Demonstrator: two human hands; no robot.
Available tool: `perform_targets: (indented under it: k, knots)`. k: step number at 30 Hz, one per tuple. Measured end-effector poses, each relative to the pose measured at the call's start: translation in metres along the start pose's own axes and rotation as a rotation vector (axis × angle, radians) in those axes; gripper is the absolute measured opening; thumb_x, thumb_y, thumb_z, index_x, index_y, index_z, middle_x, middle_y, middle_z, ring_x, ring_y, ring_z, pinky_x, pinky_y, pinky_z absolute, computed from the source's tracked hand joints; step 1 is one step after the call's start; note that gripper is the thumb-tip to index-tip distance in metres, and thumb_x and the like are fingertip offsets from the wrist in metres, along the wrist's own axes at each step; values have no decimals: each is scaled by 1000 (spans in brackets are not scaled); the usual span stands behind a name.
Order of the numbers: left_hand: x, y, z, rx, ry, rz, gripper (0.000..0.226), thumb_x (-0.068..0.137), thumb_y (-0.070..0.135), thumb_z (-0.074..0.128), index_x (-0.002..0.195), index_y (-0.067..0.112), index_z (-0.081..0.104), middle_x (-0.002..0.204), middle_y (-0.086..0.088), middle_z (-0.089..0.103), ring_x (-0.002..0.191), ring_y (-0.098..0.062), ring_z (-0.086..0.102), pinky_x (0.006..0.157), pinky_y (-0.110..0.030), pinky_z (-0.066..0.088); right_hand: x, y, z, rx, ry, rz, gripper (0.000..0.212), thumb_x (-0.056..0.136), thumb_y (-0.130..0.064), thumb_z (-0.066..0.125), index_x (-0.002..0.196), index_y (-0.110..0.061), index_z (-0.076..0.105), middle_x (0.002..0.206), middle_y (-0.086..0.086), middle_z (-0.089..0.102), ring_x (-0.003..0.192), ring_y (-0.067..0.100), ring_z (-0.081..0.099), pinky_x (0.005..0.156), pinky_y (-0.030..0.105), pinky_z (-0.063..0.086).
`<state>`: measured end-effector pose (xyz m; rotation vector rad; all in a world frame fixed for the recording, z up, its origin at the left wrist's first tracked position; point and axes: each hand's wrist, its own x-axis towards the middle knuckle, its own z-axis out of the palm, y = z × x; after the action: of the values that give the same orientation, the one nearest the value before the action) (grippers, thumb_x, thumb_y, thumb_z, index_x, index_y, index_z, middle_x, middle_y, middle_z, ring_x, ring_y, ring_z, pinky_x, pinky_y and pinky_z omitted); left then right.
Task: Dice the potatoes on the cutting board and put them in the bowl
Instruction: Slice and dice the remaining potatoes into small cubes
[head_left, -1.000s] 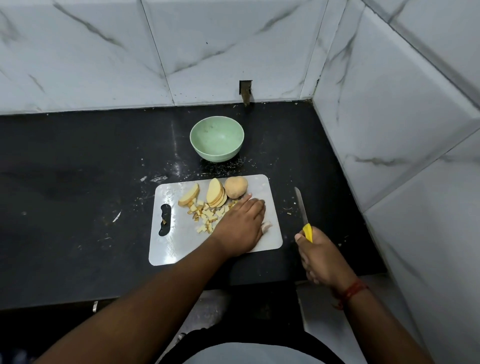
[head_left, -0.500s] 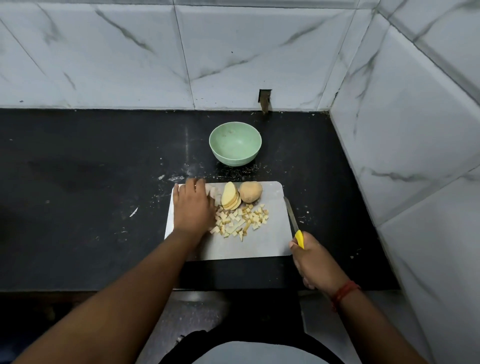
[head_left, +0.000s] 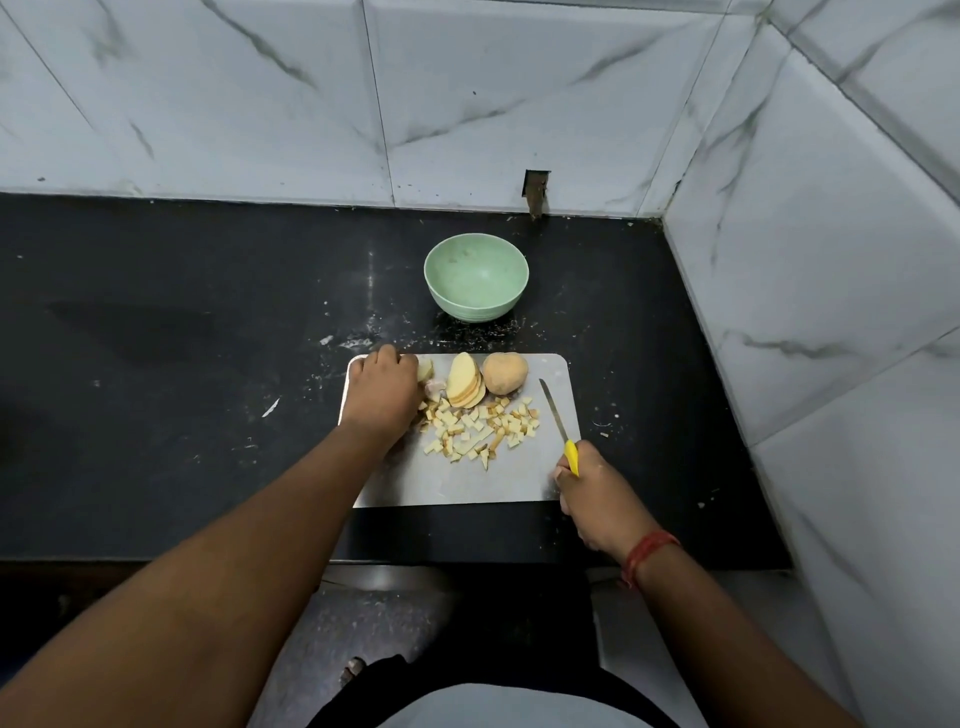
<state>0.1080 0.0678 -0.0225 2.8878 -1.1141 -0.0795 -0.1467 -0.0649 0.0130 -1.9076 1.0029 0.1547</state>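
A grey cutting board (head_left: 493, 483) lies on the black counter. On it are a whole potato (head_left: 505, 372), a fanned stack of potato slices (head_left: 465, 382) and a scatter of several diced potato cubes (head_left: 480, 428). My left hand (head_left: 384, 389) curls over a potato slice (head_left: 425, 370) at the board's far left corner. My right hand (head_left: 597, 496) grips the yellow-handled knife (head_left: 558, 423) at the board's right edge, blade pointing away, off the food. An empty light green bowl (head_left: 476, 283) stands behind the board.
Tiled walls close in behind and on the right, near the board. The black counter (head_left: 182, 338) stretches wide to the left, with crumbs and white specks around the board. The counter's front edge runs just below the board.
My left hand crossed from the board's right side to its far left corner and closed on a slice. The dice now lie uncovered. The knife moved in over the board's right edge.
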Motion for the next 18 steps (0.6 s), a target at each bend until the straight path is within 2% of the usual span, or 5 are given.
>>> perform_targets:
  k: [7,11,14,16,18]
  knots:
    - [-6,3,-8,-193,37,-82,42,96,28,69,130,8,56,123,-16,51,112,-39,55,105,-47,37,0,-2,8,42,36,10,8,100,-15,36,99,-15,45,84,11,59,55,17,52,41,22,41]
    - [-12,-1,-8,-270,79,-82,44,97,29,68,133,7,56,124,-16,51,112,-39,55,108,-49,36,10,-13,8,167,153,-39,11,98,-11,37,98,-14,47,90,11,61,67,20,60,55,32,54]
    - [-17,-3,-7,-365,128,-126,43,98,29,65,135,8,57,126,-14,52,113,-37,55,109,-49,37,28,-20,9,218,265,-78,12,96,-12,41,93,-21,49,96,7,63,85,27,66,75,47,58]
    - [-24,-3,-8,-433,164,-164,38,99,24,64,135,11,58,126,-11,53,112,-34,57,109,-47,37,40,-27,12,200,314,-96,12,98,-14,41,100,-20,51,104,6,64,94,29,66,81,49,57]
    - [-33,-2,-8,-477,189,-209,37,99,23,64,134,13,60,124,-8,54,109,-32,58,108,-47,37,49,-36,15,186,348,-114,16,100,-11,41,111,-14,52,114,6,62,101,27,63,87,43,55]
